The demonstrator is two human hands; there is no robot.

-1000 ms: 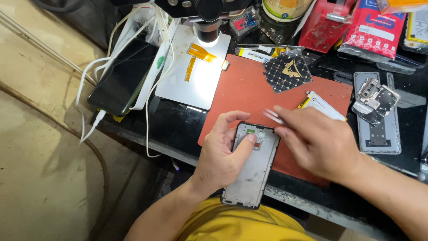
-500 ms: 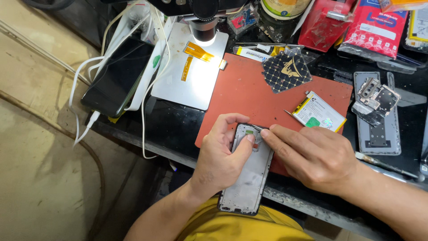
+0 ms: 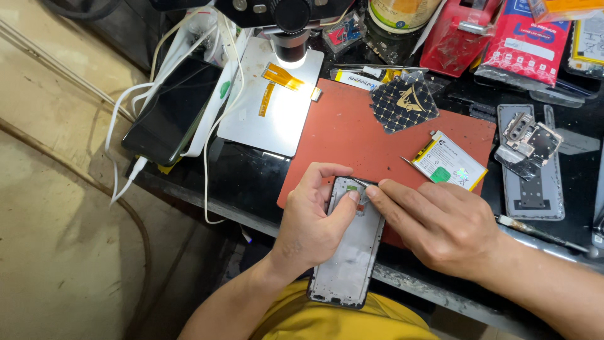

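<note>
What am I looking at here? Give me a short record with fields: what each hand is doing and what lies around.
Left hand: the left hand grips the opened phone frame from its left side, thumb pressed on the upper end.
Right hand: the right hand pinches thin tweezers, tip at the frame's upper end.
Work surface: red mat on a dark bench.
On the mat: a flat battery and a black patterned square.
Further back: a microscope lens over a lit metal plate with an orange flex strip.
Left edge: a dark phone among white cables.
</note>
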